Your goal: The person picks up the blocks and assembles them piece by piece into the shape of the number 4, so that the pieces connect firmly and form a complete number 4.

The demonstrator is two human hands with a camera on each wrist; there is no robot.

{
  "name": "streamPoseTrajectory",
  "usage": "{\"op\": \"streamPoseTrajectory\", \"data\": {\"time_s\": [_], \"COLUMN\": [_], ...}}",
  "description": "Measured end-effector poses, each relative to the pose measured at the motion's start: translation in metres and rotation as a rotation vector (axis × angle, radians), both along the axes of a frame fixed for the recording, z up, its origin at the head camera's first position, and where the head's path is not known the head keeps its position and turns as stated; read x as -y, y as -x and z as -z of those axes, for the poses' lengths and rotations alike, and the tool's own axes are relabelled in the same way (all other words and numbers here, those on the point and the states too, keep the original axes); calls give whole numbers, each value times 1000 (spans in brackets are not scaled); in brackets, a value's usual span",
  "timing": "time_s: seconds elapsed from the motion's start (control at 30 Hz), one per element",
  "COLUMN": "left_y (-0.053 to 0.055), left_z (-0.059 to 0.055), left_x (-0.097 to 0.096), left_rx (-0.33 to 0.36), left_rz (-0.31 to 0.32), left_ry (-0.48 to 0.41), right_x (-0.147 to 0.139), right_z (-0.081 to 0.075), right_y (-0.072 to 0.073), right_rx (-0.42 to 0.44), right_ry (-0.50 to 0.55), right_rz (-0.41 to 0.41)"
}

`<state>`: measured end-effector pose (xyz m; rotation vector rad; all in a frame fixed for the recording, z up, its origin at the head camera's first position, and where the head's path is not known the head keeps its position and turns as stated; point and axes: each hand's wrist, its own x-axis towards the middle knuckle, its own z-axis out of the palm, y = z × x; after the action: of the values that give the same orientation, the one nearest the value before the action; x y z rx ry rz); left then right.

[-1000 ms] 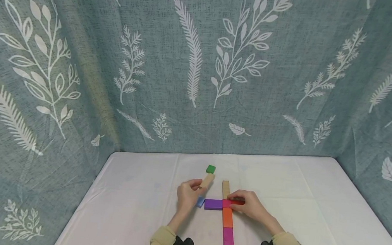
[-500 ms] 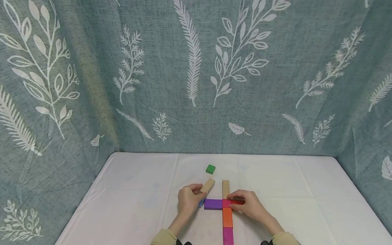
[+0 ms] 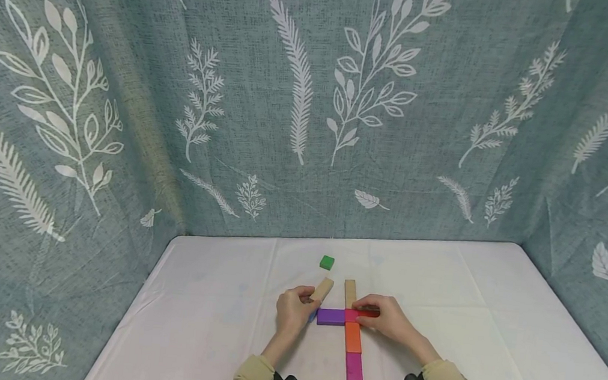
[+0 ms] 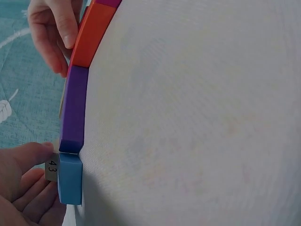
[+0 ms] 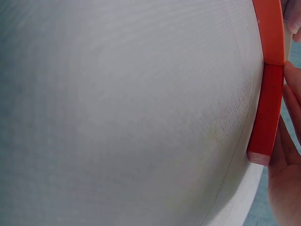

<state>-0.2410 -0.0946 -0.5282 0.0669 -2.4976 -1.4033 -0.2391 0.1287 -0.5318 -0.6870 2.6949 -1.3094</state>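
My left hand [image 3: 291, 311] pinches a plain wooden block [image 3: 322, 289], tilted away to the right. Its end, marked 43, shows beside the light blue block [image 4: 70, 179] in the left wrist view. That blue block touches the left end of a purple block [image 3: 331, 317]; the hand mostly covers it from above. My right hand [image 3: 390, 318] pinches the red block [image 3: 370, 313] near the small pink square [image 3: 351, 316], where the blocks meet in a cross. An orange block [image 3: 353, 337] lies on the near side, and another plain wooden block [image 3: 350, 293] on the far side.
A magenta block [image 3: 354, 372] continues the line below the orange one. Beyond the left hand a small green block [image 3: 327, 262] lies alone. White cloth [image 3: 189, 325] covers the table, and a patterned teal curtain [image 3: 303, 202] hangs behind it.
My left hand has drawn the plain wooden block nearer, away from the green block, and it now covers most of the blue block. The right hand stays in place.
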Motion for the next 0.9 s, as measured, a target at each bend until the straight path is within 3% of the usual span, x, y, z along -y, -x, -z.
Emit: {"op": "streamPoseTrajectory", "data": {"time_s": [0.23,0.9], "left_y": [-2,-3], "left_z": [-1,-1], "left_x": [-2,-6], "left_rx": [-43,-30], "left_rz": [-8,-37], "left_ry": [57,83], "right_x": [-1,-3], "right_z": [0,-3], "right_y": [1,3], "right_rx": [1,1], "right_ry": [1,6], "right_rz": [-1,-11]}}
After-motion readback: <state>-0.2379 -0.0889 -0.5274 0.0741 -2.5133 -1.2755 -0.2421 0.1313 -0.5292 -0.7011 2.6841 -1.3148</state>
